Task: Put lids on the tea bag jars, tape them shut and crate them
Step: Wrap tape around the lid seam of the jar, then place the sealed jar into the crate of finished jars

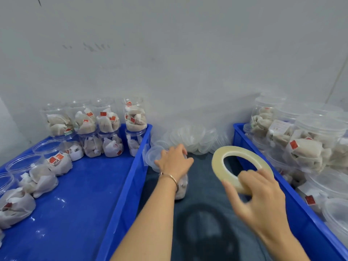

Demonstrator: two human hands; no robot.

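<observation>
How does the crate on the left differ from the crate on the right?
The left crate shows wide bare blue floor, its jars ranged along the far and left sides; the right crate is piled full. The left crate's near jars stand open-topped; several jars in the right crate wear lids. Both are blue plastic and hold clear jars of tea bags.

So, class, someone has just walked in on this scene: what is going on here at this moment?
A person is working between two blue plastic crates. The left hand grips the top of a clear plastic jar of tea bags standing on the dark surface between them, near a pile of clear plastic lids. The right hand holds a ring-shaped roll of clear tape in the air. The left blue crate holds stacked and lying jars; the right blue crate is heaped with more.
</observation>
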